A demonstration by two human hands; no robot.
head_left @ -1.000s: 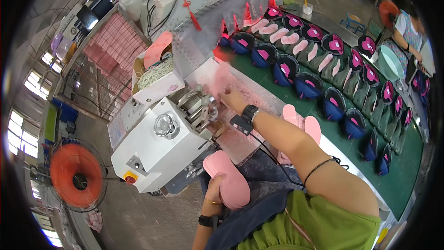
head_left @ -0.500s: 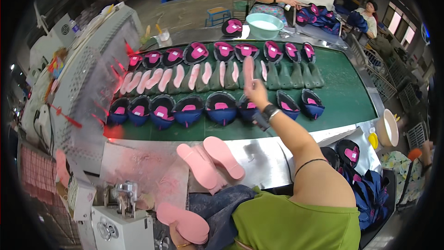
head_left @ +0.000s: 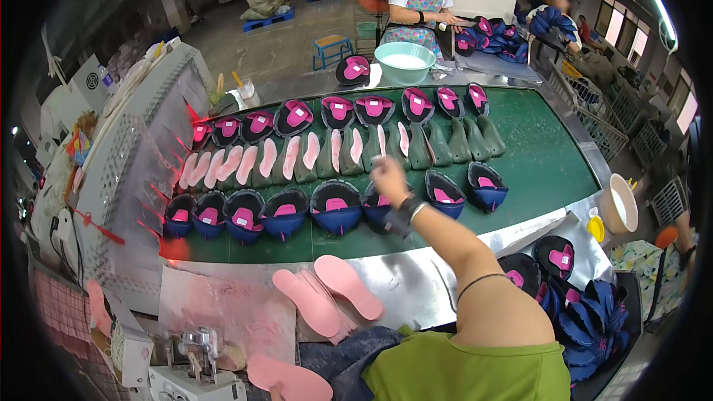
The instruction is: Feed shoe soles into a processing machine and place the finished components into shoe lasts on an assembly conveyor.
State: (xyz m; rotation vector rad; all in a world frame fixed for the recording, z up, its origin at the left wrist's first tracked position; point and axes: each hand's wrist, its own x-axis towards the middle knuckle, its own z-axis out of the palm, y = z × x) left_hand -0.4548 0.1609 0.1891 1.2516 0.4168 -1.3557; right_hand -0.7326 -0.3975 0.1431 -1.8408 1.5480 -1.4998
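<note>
While right hand (head_left: 389, 175) is stretched over green belt (head_left: 549, 156), grip looks closed on pale insole (head_left: 382, 139); left hand unseen. Insole judged light, floppy; best pinched mid-length.

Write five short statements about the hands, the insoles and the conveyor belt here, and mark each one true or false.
1. The right hand reaches out over the green conveyor belt, near the row of pink insoles. True.
2. Two pink insoles lie on the metal table edge in front of the belt. True.
3. The shoe uppers on the belt are yellow. False: they are dark blue with pink linings.
4. The light green basin sits at the far end of the belt. True.
5. The left hand is pressing on the belt. False: it is low at the picture's edge, by a pink insole, barely in view.
</note>
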